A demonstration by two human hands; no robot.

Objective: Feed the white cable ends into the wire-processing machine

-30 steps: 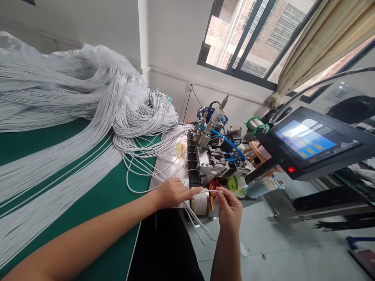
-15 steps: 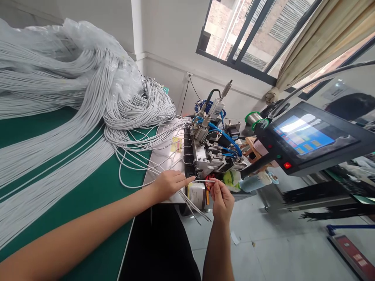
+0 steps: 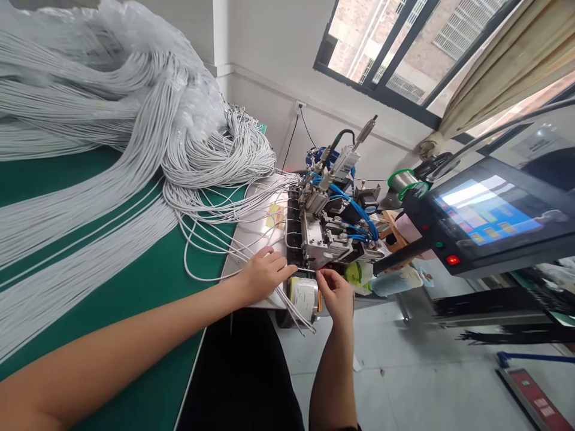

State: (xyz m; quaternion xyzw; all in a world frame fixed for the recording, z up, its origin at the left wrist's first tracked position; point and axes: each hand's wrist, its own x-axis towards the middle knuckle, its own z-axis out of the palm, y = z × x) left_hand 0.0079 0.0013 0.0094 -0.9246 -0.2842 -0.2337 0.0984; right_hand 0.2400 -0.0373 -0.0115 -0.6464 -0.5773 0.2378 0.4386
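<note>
A thin light-grey cable stretches between my two hands at the near end of the machine's black feed strip. Thumb and fingertips of my right hand pinch the cable's end. My left hand is closed on the cable, its index finger pointing along it beside the strip. Several more cable ends come out under the left palm and hang past a round taped canister. Beyond the strip stands the bench machine, with metal blocks and blue air hoses.
Large bundles of grey cable cover the green table at left, partly under clear plastic. At right a control screen sits on a black arm. A solder wire spool stands behind. Below the bench is the tiled floor.
My right hand has moved left with the cable end, nearer my left hand and the machine. The cable is now close against the near end of the strip. The view has shifted slightly.
</note>
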